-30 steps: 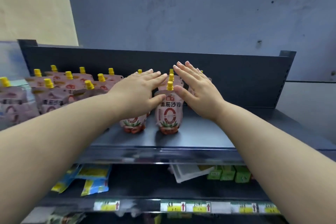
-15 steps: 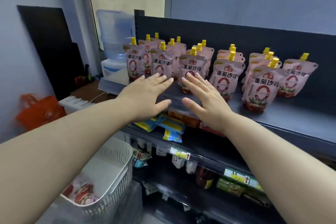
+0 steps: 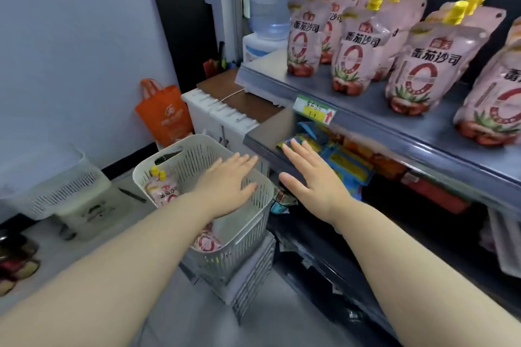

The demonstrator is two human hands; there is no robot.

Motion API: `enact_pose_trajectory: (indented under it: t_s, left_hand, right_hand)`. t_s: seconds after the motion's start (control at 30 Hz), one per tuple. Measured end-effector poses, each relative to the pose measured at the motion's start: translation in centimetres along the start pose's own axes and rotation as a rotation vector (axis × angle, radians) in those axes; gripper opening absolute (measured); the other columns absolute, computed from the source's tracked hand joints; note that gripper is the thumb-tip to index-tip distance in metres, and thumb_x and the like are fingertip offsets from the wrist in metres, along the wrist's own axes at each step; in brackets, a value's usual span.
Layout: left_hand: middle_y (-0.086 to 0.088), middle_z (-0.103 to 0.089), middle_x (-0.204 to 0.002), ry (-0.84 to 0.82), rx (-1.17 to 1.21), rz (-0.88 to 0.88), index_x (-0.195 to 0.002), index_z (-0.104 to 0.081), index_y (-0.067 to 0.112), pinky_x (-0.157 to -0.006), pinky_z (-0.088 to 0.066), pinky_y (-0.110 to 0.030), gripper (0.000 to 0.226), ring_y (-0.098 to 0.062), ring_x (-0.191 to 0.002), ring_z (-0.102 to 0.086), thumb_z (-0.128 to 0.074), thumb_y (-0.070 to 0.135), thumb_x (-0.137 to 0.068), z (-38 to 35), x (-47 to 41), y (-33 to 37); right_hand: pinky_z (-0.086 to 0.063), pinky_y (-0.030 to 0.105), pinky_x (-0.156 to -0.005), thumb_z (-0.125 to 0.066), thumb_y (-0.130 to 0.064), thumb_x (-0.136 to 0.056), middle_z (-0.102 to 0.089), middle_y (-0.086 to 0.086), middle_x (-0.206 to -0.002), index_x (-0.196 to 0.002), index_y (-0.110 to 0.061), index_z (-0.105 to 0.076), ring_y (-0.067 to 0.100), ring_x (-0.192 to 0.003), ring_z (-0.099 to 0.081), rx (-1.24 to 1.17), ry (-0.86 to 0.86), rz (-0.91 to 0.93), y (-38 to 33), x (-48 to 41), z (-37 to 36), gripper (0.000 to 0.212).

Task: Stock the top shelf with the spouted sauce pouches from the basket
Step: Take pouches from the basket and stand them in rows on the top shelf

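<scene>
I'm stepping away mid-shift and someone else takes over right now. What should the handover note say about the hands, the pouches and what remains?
Left hand: open, empty, hovering over the basket.
Right hand: open, empty, beside the basket, in front of the lower shelf.
Done: many sauce pouches stand upright in rows on the top shelf.
Left: pouches in the basket, two upright at its far-left corner and at least one more lying at the bottom, need lifting onto the top shelf.

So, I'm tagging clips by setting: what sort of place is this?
Probably a small shop: identical spouted sauce pouches lined on the top shelf, a price tag on its edge, packaged snacks below.
</scene>
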State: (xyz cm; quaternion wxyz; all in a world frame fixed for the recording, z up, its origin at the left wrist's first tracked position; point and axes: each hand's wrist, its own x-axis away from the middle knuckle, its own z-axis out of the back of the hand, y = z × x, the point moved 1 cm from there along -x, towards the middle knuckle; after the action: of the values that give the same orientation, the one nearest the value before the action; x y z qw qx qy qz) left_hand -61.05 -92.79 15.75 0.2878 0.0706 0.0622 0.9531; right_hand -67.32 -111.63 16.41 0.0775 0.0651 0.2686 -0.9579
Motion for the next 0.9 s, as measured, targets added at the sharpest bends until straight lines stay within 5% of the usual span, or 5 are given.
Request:
enact_pose_trajectory:
  t_s: [0.17,0.5,0.9]
  left_hand:
    - [0.006,-0.008,-0.160,-0.009,0.054,0.105,-0.151,-0.006,0.027,-0.120,-0.006,-0.037,0.063,-0.011,-0.147,-0.004,-0.031,0.048,-0.097,-3.9,0.9,-1.3]
    - [0.005,-0.010,-0.160,-0.118,0.163,0.288,-0.152,-0.010,0.025,-0.117,-0.003,-0.032,0.059,-0.012,-0.147,-0.003,-0.030,0.044,-0.099,-9.2,1.7,-6.5]
    - [0.002,-0.016,-0.159,-0.286,0.160,-0.012,-0.151,-0.014,0.022,-0.119,-0.008,-0.034,0.058,-0.014,-0.147,-0.008,-0.032,0.041,-0.099,-11.2,-6.2,-19.1]
  right_hand:
    - [0.003,0.021,-0.113,-0.040,-0.046,-0.097,-0.008,-0.007,-0.159,-0.149,-0.027,-0.018,0.010,-0.146,0.003,-0.006,-0.129,0.035,1.2,-1.1,-4.3,0.060]
    - [0.005,0.026,-0.115,-0.030,-0.060,-0.092,-0.004,-0.005,-0.160,-0.150,-0.027,-0.014,0.010,-0.146,0.006,0.035,-0.367,0.000,1.7,-3.0,-12.4,0.069]
    - [0.002,0.028,-0.116,-0.028,-0.051,-0.097,-0.010,-0.003,-0.160,-0.151,-0.028,-0.013,0.014,-0.147,0.000,0.137,-0.356,-0.401,-1.6,-8.4,-20.3,0.060]
